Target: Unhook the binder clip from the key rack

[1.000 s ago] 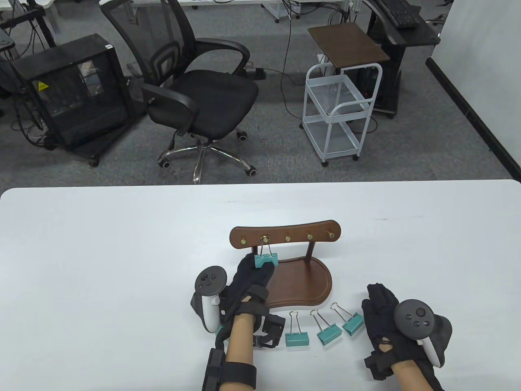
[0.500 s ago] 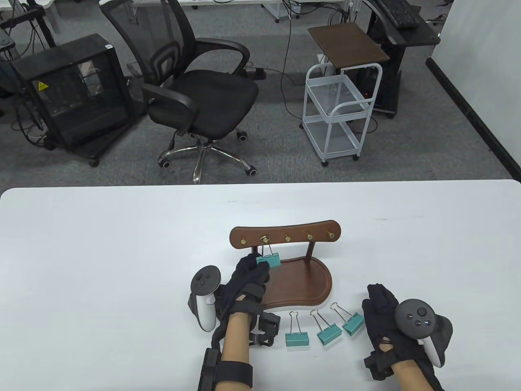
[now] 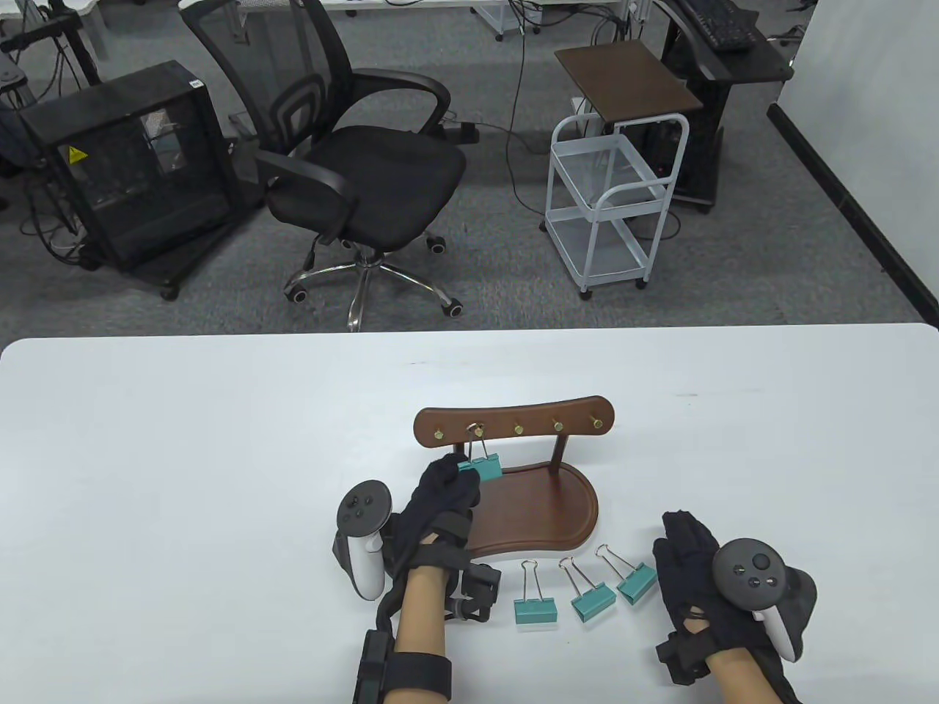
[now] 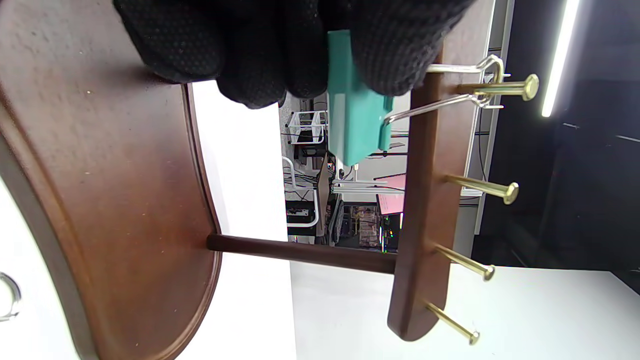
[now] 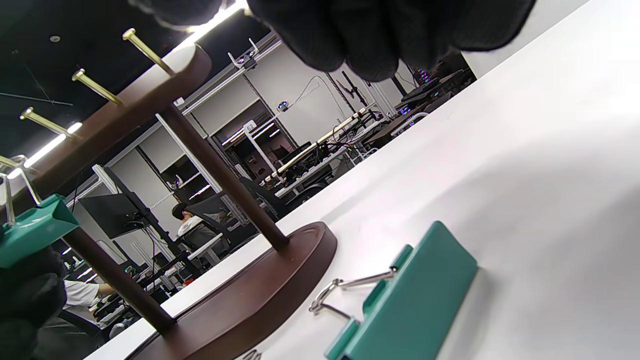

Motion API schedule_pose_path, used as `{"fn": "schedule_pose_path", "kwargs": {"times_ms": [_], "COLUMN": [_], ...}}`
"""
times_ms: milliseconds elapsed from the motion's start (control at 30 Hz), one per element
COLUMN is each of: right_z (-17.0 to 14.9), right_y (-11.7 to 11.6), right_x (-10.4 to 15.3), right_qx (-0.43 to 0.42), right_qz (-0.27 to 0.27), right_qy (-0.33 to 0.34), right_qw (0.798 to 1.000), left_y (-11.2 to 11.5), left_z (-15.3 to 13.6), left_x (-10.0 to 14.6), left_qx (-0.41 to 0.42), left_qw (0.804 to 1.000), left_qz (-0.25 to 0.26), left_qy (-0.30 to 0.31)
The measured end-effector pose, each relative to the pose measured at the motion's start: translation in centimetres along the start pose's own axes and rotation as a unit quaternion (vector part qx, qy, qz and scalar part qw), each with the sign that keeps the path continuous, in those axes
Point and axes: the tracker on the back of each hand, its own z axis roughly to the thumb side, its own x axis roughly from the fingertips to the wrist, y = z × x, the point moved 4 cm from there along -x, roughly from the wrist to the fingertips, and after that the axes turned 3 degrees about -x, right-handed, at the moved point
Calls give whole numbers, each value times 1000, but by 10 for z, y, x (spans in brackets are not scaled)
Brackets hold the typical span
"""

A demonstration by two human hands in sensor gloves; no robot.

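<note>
A dark wooden key rack [image 3: 513,425] with several brass pegs stands on its oval base [image 3: 543,510] mid-table. A teal binder clip [image 3: 484,467] hangs by its wire loops from the second peg from the left [image 3: 475,428]. My left hand [image 3: 444,484] pinches the clip's teal body; in the left wrist view the fingers [image 4: 280,45] grip the clip [image 4: 355,115] while its wire handles sit over the peg [image 4: 505,87]. My right hand [image 3: 686,557] rests flat on the table right of the rack, holding nothing.
Three loose teal binder clips [image 3: 534,603] [image 3: 590,598] [image 3: 634,581] lie on the white table [image 3: 183,477] in front of the base; the nearest shows in the right wrist view [image 5: 410,295]. An office chair [image 3: 352,161] and white cart [image 3: 616,198] stand beyond the far edge.
My left hand closed its fingers on the hanging clip and shifted slightly left and back; the clip tilted a little on its peg. The right hand has not moved.
</note>
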Motion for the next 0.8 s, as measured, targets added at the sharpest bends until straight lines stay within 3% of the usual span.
{"fn": "schedule_pose_path", "kwargs": {"times_ms": [800], "right_z": [-1], "right_y": [0], "right_x": [0], "right_qx": [-6], "right_qz": [0], "right_qy": [-3], "right_qw": [1000], "left_y": [-3], "left_z": [3], "left_x": [2], "left_qx": [18], "left_qw": [999], "left_qz": [-7], "left_qy": [29]}}
